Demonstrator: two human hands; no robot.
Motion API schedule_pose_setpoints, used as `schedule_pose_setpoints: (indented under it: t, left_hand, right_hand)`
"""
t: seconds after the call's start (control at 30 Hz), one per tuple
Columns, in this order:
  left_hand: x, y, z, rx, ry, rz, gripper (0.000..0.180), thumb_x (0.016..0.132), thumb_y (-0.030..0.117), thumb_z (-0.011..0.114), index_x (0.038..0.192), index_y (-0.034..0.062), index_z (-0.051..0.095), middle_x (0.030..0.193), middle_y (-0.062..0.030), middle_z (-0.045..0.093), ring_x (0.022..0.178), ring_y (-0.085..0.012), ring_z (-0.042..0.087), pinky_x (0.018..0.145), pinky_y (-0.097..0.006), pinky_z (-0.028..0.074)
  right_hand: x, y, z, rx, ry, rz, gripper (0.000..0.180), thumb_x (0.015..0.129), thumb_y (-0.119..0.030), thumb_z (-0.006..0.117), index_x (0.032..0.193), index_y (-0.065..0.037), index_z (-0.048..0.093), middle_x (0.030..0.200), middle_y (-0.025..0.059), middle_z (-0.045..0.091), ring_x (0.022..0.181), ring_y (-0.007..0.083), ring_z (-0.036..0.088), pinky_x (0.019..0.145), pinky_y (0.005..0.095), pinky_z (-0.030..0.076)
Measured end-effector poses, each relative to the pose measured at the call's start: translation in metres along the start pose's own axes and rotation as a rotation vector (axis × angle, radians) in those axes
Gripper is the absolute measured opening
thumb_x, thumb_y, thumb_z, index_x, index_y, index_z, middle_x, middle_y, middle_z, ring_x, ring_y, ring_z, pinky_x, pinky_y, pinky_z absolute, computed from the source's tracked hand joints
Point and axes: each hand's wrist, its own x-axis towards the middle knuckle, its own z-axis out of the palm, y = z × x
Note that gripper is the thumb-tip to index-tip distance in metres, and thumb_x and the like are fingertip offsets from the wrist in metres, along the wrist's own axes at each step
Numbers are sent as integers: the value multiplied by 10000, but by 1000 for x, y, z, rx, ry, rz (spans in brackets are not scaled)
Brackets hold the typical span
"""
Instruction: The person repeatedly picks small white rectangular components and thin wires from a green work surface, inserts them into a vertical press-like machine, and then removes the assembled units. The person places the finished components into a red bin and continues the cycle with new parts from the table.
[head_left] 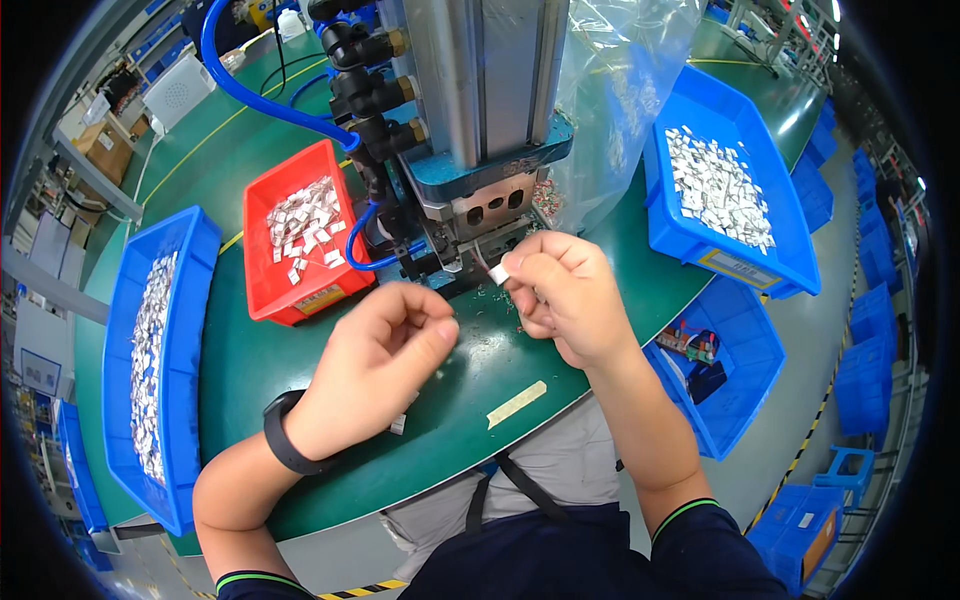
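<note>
My right hand (565,295) pinches a small white connector (499,273) between thumb and forefinger. Thin wires run from the connector toward the lower jaws of a metal press (490,208), just in front of it. To the left, my left hand (385,350) hovers over the green table with its fingers curled and the thumb against them. Whatever those fingers may hold is hidden. A small white piece (398,424) lies partly covered under the left hand.
A red bin (290,312) and a long blue bin (185,400) hold many small white pieces on the left. Another blue bin (672,232) of them stands right, above a lower blue bin (750,400). Tape (517,404) sticks to the green table (470,375). Blue hoses (262,103) loop beside the press.
</note>
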Motion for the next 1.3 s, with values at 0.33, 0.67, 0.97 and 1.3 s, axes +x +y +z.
schedule_pose_setpoints:
  t: [0.33, 0.67, 0.97, 1.3]
  left_hand:
    - [-14, 13, -30, 999, -219, 471, 221, 769, 81, 701, 971, 20, 636, 948, -132, 598, 845, -304, 555, 762, -394, 464]
    - [-12, 1, -32, 1055, -276, 468, 208, 757, 61, 687, 953, 8, 644, 913, -136, 599, 840, -317, 562, 768, -403, 469]
    - [-18, 10, -35, 1029, -261, 396, 219, 772, 50, 679, 977, -11, 634, 931, -153, 594, 884, -339, 584, 796, -417, 481]
    - [-18, 8, -40, 1023, -341, 379, 191, 762, -4, 651, 952, -9, 636, 887, -154, 600, 836, -335, 592, 745, -402, 494]
  right_hand:
    - [7, -3, 1, 24, 109, 1, 180, 876, -132, 646, 790, 14, 585, 598, 23, 512, 410, 37, 349, 361, 225, 226]
    - [8, -3, 2, 25, 115, 12, 193, 886, -140, 637, 788, 14, 576, 604, 20, 505, 411, 38, 348, 360, 225, 228]
    - [8, -1, 2, 11, 124, 0, 185, 886, -136, 635, 784, 7, 577, 608, 18, 507, 415, 35, 346, 363, 222, 235]
    - [2, 1, -5, 12, -17, -1, 133, 879, -90, 610, 784, 1, 594, 599, 23, 515, 433, 37, 355, 374, 213, 242]
